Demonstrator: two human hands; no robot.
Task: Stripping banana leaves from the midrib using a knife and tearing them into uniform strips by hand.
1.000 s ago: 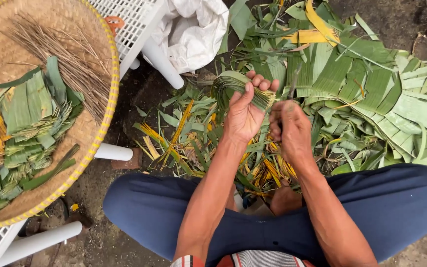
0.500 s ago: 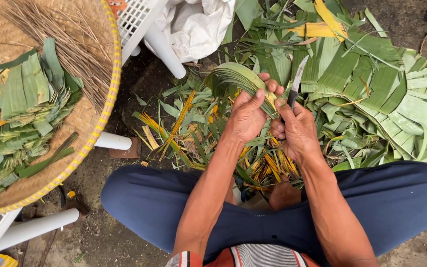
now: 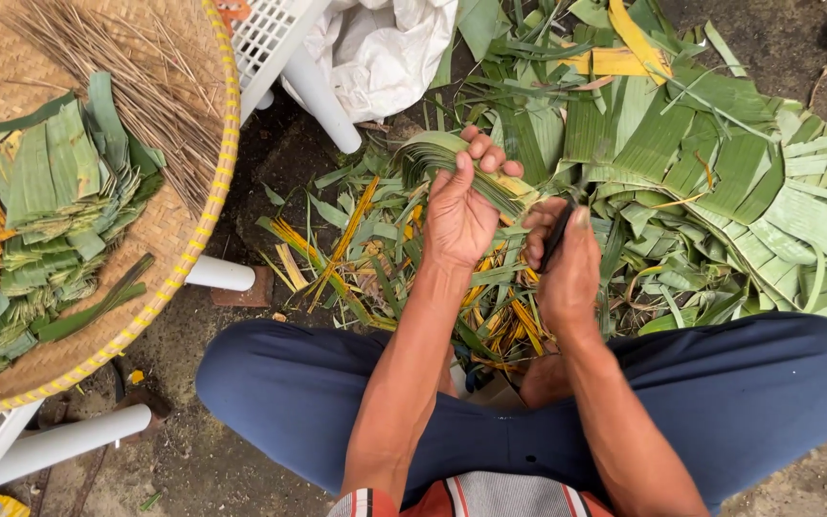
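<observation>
Left hand [image 3: 459, 213]: closed on folded leaf bundle [image 3: 452, 158], raised slightly above leaf pile [image 3: 720, 172] since a second ago | right hand [image 3: 567, 263]: clenched on dark knife [image 3: 557, 235], brought against bundle end | trimming judged underway | woven tray [image 3: 193, 258] untouched.

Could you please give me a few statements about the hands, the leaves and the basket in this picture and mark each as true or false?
1. The left hand grips a curled strip of green leaf. True.
2. The right hand is empty. False: it holds a dark, narrow tool, though the picture does not show what kind.
3. The woven basket holds folded green leaf pieces and thin brown sticks. True.
4. The basket rests on the ground. False: it sits on a white plastic stand.
5. A white sack lies beyond the hands. True.
</observation>
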